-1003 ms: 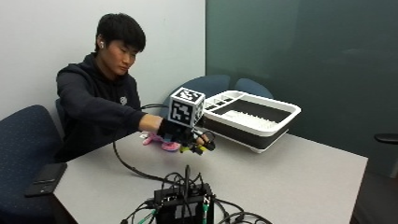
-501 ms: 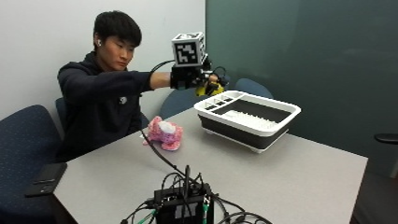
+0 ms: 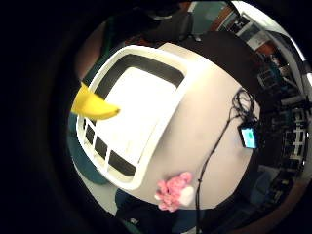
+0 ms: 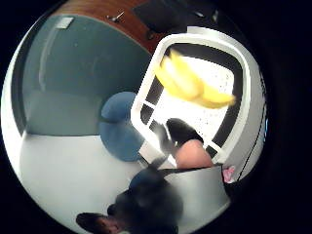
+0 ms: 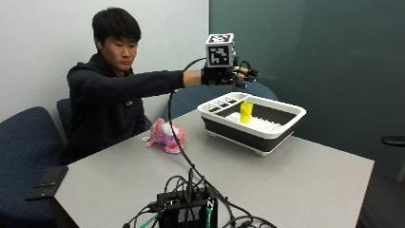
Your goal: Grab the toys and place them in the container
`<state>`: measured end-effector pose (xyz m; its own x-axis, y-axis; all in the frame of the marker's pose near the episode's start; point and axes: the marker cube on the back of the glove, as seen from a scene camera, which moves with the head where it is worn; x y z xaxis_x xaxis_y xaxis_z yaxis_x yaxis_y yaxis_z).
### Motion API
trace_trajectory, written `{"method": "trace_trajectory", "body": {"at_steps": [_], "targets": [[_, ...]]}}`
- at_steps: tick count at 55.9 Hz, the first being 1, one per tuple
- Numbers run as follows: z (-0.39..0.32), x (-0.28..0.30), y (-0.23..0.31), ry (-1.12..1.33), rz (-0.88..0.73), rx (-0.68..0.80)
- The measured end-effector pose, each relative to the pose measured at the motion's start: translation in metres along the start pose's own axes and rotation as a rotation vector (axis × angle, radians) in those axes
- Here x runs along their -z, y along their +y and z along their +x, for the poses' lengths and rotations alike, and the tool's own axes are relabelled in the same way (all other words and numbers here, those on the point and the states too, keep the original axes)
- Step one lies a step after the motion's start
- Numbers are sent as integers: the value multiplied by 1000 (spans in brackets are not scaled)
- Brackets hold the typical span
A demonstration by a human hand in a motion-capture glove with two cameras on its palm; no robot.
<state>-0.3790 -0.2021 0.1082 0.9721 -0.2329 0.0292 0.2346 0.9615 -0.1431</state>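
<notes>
At centre frame a grey table (image 5: 297, 175) carries a white-rimmed container (image 5: 278, 130); above it, upper centre, the gloved right hand (image 5: 229, 75) hovers with fingers spread, holding nothing; a yellow banana toy (image 5: 245, 113) sits below them inside the container; a pink plush toy (image 5: 166, 136) lies left.

Even indoor light, motion-blurred banana (image 4: 192, 85), dark palm-view edges
</notes>
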Motion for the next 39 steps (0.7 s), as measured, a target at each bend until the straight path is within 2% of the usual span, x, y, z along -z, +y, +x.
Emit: {"method": "trace_trajectory", "body": {"at_steps": [5, 13, 24, 31, 39], "targets": [[-6, -6, 16, 61, -23, 34], [25, 18, 48, 94, -63, -4], [74, 42, 126, 159, -133, 34], [107, 30, 166, 153, -256, 24], [137, -21, 203, 208, -369, 69]]}}
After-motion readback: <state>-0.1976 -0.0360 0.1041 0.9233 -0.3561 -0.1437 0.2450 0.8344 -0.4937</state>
